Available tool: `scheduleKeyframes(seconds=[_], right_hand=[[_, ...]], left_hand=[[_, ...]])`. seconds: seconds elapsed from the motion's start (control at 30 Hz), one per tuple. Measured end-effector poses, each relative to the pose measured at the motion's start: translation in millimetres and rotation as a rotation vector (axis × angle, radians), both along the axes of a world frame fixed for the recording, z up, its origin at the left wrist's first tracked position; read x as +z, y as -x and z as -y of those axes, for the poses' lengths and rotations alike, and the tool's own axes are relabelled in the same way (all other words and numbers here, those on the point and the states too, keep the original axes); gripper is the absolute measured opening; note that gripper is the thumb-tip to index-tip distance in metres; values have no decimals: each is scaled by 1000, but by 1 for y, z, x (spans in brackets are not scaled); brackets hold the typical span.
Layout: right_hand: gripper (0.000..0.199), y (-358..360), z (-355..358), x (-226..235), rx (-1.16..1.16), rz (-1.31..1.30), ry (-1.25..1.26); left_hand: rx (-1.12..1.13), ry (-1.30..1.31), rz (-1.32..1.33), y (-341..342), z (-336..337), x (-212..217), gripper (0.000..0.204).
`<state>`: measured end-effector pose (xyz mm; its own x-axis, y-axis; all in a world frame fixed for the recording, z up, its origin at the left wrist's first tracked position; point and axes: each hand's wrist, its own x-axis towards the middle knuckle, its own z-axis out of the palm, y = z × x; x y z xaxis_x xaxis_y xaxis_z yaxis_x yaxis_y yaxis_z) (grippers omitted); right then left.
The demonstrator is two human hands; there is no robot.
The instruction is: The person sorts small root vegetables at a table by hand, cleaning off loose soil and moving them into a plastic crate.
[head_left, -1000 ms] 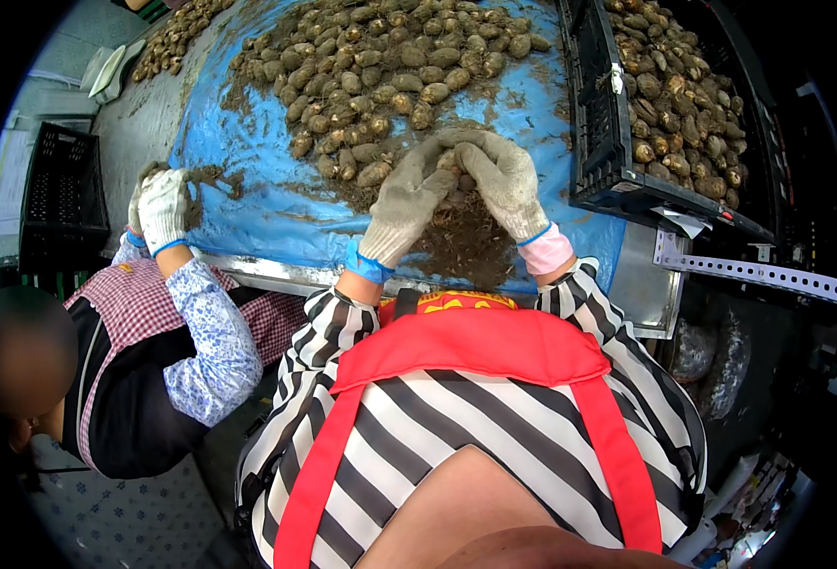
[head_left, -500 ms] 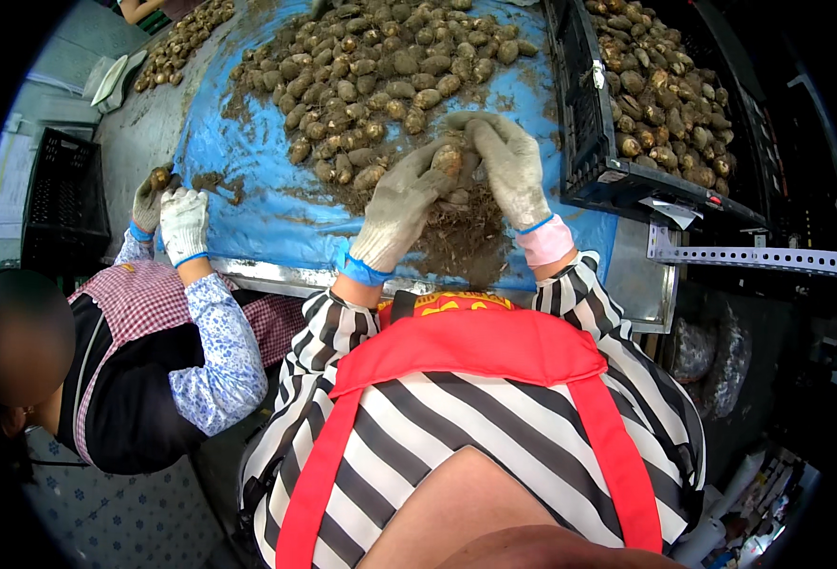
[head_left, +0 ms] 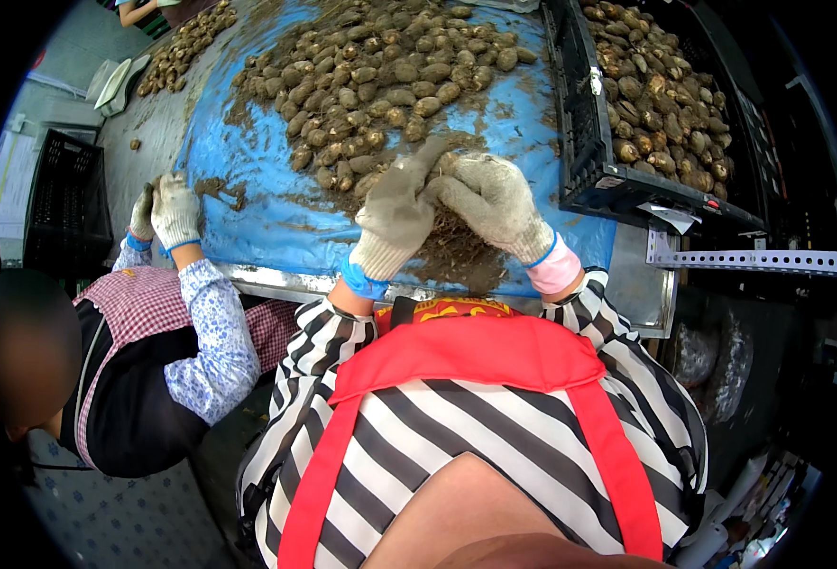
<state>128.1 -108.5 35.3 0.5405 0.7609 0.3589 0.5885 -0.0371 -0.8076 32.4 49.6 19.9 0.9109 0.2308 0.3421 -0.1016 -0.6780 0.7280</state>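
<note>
The wearer, in a red apron [head_left: 466,351], stands at the near edge of the counter [head_left: 644,266], most of which is covered by a blue sheet [head_left: 290,237]. Close to that edge, a mound of dark soil and root fibres [head_left: 461,248] lies just below the gloves.

Above it, the left hand [head_left: 399,197] and right hand [head_left: 496,194] meet. The left fingers lie close together, reaching forward; the right fingers are curled in against them. Half a second ago a brownish tuber showed clearly at the left fingers, with the right hand more upright beside it. Now the right hand has tipped inward and that tuber is out of sight. Whether the fingers pinch it cannot be told; the change suggests that both hands are busy at one spot.

Toward the counter's left, a co-worker's gloved hands [head_left: 175,213] are together near the sheet's edge. Half a second ago a tuber showed there; now a lone tuber [head_left: 135,144] sits on the bare metal beyond them, perhaps the same one.

Past the wearer's hands, the main heap of tubers [head_left: 380,81] spreads on the sheet toward the far edge. By the counter's right edge stands a black crate [head_left: 617,188] filled with more tubers [head_left: 670,104]. A smaller pile [head_left: 186,49] lies near the far left corner.
</note>
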Motion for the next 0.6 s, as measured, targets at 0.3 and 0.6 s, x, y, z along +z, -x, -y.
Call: scheduleKeyframes(seconds=[0.3,0.6], right_hand=[[37,-5,6,7,-40,-591,-306],[26,-4,-8,-5,-269,-397,26]], left_hand=[[-90,342,-163,11,-8,8,50],[-91,101,36,8,1,11,61]])
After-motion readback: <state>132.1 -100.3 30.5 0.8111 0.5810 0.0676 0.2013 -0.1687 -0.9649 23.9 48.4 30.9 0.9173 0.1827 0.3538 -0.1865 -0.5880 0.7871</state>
